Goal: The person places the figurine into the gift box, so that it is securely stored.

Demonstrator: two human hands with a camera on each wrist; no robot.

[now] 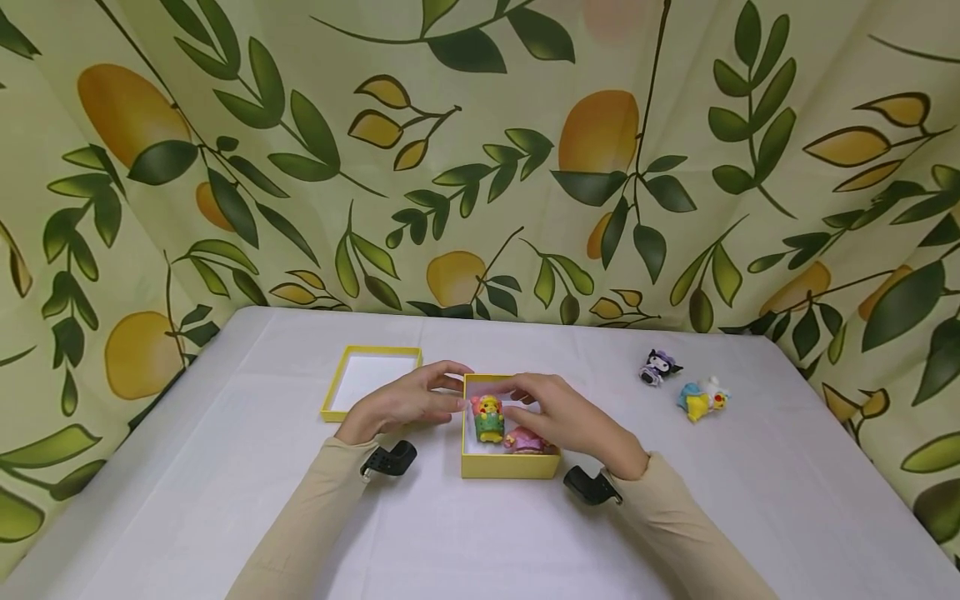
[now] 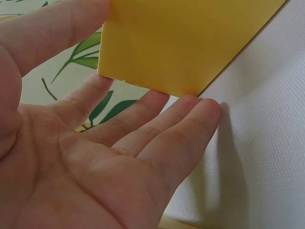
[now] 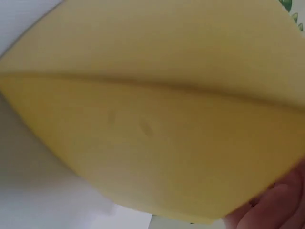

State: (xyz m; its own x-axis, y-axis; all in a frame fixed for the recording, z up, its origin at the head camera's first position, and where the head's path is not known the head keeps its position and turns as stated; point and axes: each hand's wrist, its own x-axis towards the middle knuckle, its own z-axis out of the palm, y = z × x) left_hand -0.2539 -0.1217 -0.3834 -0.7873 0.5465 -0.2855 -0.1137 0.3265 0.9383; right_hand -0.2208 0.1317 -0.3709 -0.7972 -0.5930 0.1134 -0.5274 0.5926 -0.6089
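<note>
1 rectangular box with smooth, card-like yellow walls and a white inside [image 1: 510, 467] stands on a white cloth with a fine woven texture [image 1: 465, 533], between the person's hands. In it lie 2 glossy, rounded figurines: a green, yellow and pink figurine [image 1: 490, 425] toward the left wall, and a pink figurine [image 1: 528, 442] partly hidden under the right hand [image 1: 558, 412]. A shallow, square-cornered yellow tray with a white inside [image 1: 367, 379] lies beyond the left hand [image 1: 408, 398]; a black-and-lilac figurine [image 1: 656, 368] and a blue, yellow and white figurine [image 1: 701, 400] lie near each other at the right. The hands are apart. The left, palm facing the box, has long, slightly bent fingers touching the edges of its yellow wall. The right arches over the box's right side, thumb and fingers spread; whether its thumb touches the green figurine, I cannot tell.
</note>
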